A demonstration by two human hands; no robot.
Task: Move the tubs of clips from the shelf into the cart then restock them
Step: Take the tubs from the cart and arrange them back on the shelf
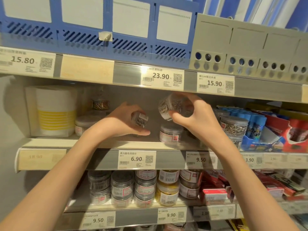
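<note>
**Tubs and hands on the middle shelf**

Over the middle shelf (106,144), the left hand (123,120) holds a small tub (140,120) left of the tilted tub (175,106) in the right hand (198,117). Below that tilted one, another tub (170,133) stands on the shelf. A paper roll (53,110) stands far left, more tubs (235,126) right.

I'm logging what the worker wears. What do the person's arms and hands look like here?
Both forearms are bare, with no sleeves in view. The left hand and right hand wear no gloves; no rings, watch or bracelets show.
</note>
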